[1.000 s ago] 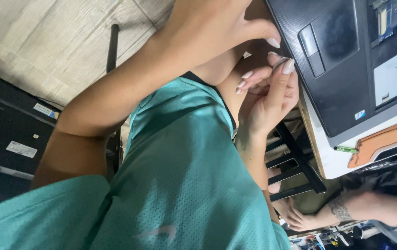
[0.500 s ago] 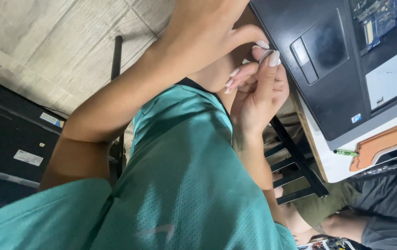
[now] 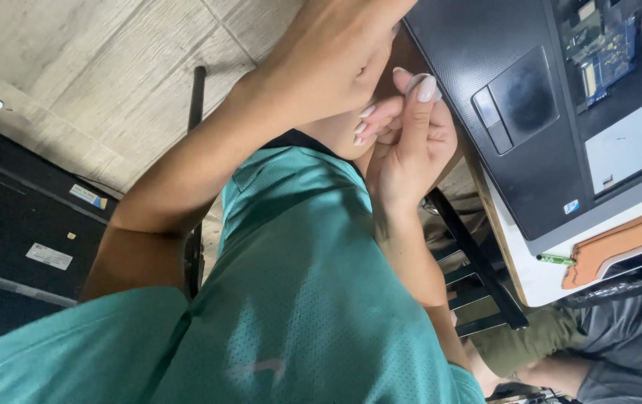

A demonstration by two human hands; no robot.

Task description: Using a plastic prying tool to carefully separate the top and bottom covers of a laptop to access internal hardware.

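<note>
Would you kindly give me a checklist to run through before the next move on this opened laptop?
1. Laptop lies flat on the table: ok.
2. Blue circuit board uncovered: ok.
3. Right hand at the laptop's edge, fingers curled: ok.
4. Something pinched at the right thumb tip: cannot tell.
5. What the left hand holds: cannot tell; its palm is hidden.
</note>
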